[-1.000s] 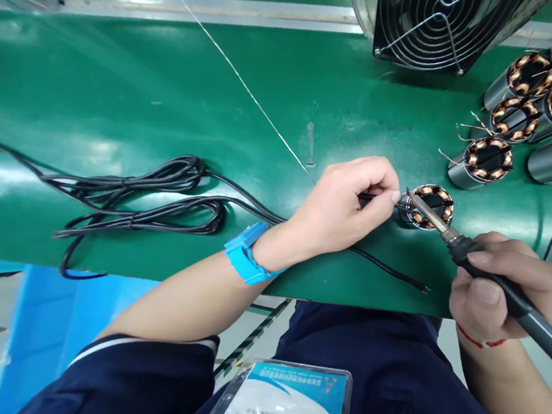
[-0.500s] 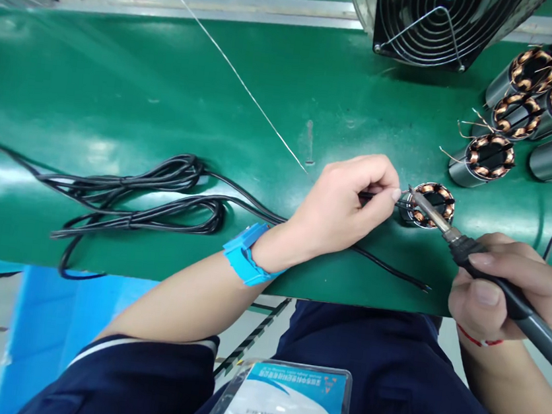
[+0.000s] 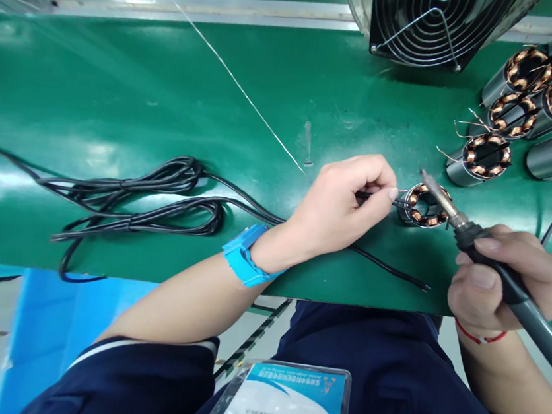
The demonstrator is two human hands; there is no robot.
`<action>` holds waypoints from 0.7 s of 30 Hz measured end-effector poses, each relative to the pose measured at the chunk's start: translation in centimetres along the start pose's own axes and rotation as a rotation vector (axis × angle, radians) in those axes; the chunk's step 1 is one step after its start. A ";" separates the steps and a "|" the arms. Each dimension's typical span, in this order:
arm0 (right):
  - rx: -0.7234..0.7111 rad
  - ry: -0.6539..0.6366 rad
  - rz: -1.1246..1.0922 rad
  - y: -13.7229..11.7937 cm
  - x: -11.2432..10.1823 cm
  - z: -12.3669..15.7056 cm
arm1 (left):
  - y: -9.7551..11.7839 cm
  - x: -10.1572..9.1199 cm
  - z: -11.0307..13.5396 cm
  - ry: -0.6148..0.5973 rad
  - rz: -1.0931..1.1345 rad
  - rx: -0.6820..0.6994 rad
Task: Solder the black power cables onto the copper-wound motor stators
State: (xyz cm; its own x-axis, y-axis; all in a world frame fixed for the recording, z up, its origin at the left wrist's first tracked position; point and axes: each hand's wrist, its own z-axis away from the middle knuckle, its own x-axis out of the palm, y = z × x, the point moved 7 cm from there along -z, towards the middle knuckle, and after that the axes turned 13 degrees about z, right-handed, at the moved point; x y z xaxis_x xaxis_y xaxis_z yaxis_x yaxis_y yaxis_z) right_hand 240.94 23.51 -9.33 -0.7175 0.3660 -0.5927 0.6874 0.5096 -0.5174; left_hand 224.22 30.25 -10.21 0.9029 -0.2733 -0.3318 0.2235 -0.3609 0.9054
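Note:
My left hand (image 3: 349, 202), with a blue strap (image 3: 246, 255) at the wrist, pinches the end of a black cable (image 3: 364, 195) between thumb and forefinger. Thin leads run from those fingertips to a motor stator (image 3: 427, 206) with copper windings, which stands just right of them. My right hand (image 3: 511, 280) is wrapped around the dark handle of a soldering iron (image 3: 443, 203). The iron's tip is over the stator's upper side as seen from here, apart from the leads. Exactly how the leads meet at my left fingertips is too small to make out.
More copper-wound stators (image 3: 486, 156) stand at the right. A fan with a wire guard (image 3: 436, 26) is at the back. Bundled black cables (image 3: 159, 184) lie to the left, and a thin pale strand (image 3: 223, 61) slants down toward my left hand. A blue bin (image 3: 67, 329) sits below the table edge.
The soldering iron's tip has lifted away from the leads at my left fingertips, up and to the right. My left hand keeps its pinch in nearly the same place.

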 end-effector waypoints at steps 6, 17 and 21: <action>0.032 0.054 0.050 -0.6 0.2 -1.4 | 0.0 0.0 0.0 0.007 0.006 0.010; 0.011 -0.364 0.150 -0.6 1.6 -6.8 | 0.0 -0.1 -0.2 0.006 -0.036 0.009; -0.005 -0.339 0.072 -0.2 3.1 -6.0 | 0.1 0.0 -0.2 -0.009 -0.014 0.016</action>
State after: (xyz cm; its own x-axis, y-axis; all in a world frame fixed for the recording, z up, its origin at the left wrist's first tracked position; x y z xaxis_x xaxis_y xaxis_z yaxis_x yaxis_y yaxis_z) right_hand 237.93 29.21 -7.33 -0.5881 0.1217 -0.7996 0.7339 0.4957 -0.4644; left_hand 224.29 30.38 -10.04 0.8965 -0.2758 -0.3467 0.2301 -0.3787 0.8964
